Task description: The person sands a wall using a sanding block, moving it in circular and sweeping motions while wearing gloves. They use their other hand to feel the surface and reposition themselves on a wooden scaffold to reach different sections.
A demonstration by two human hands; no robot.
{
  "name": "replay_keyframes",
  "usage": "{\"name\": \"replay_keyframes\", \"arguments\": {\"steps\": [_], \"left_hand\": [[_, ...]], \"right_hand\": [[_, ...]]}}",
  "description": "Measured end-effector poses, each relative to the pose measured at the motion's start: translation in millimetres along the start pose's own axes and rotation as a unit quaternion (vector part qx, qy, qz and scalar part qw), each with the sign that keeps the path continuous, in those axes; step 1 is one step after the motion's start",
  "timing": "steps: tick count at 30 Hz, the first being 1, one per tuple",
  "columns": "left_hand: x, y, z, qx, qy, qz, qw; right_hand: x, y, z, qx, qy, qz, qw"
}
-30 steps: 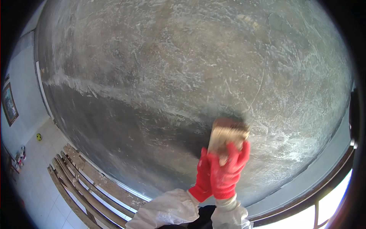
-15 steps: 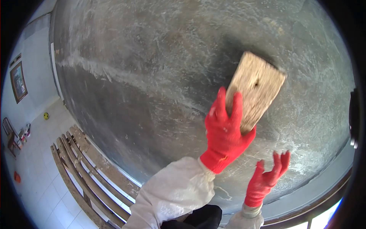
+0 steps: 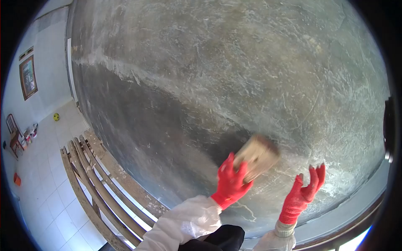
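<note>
A rectangular wooden block (image 3: 260, 158), blurred by motion, lies against the grey plastered wall (image 3: 201, 83). My left hand (image 3: 231, 180), in a red glove, grips its lower left end, with the fingers along the near edge. To the right, my right hand (image 3: 302, 194), also in a red glove, is raised close to the wall with its fingers apart and nothing in them. Pale rough streaks and a darker patch mark the plaster. The underside of the block is hidden.
Wooden poles and planks (image 3: 111, 188) form a platform at the lower left, above a white tiled floor (image 3: 67, 209). Beyond it are a chair (image 3: 16, 140), a yellow ball (image 3: 56, 117) and an orange container (image 3: 16, 179). A ledge (image 3: 347, 209) runs at lower right.
My left hand and the wooden block have moved down and slightly left along the wall. My right hand sits a little further right, fingers still apart. The view has shifted somewhat.
</note>
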State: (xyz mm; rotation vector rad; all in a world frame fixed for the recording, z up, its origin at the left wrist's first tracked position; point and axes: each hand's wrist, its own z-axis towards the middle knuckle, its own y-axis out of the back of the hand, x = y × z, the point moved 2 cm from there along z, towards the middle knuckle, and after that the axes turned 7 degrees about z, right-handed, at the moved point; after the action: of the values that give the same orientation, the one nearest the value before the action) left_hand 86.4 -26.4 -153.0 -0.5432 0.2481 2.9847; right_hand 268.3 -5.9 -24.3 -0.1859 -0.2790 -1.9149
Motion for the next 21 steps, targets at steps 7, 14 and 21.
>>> {"name": "replay_keyframes", "arguments": {"steps": [7, 14, 21], "left_hand": [[-32.3, 31.8, 148.8, -0.06, 0.043, -0.003, 0.997], [48.3, 2.8, -65.8, 0.002, -0.001, 0.028, 1.0], [22.7, 21.8, 32.1, -0.028, 0.011, 0.016, 0.999]], "right_hand": [[-5.3, 18.2, 19.2, -0.019, 0.03, -0.073, 0.997], [-9.4, 2.2, -19.1, 0.024, -0.021, -0.037, 0.999], [-12.2, -0.5, 20.5, 0.033, 0.034, -0.031, 0.998]]}}
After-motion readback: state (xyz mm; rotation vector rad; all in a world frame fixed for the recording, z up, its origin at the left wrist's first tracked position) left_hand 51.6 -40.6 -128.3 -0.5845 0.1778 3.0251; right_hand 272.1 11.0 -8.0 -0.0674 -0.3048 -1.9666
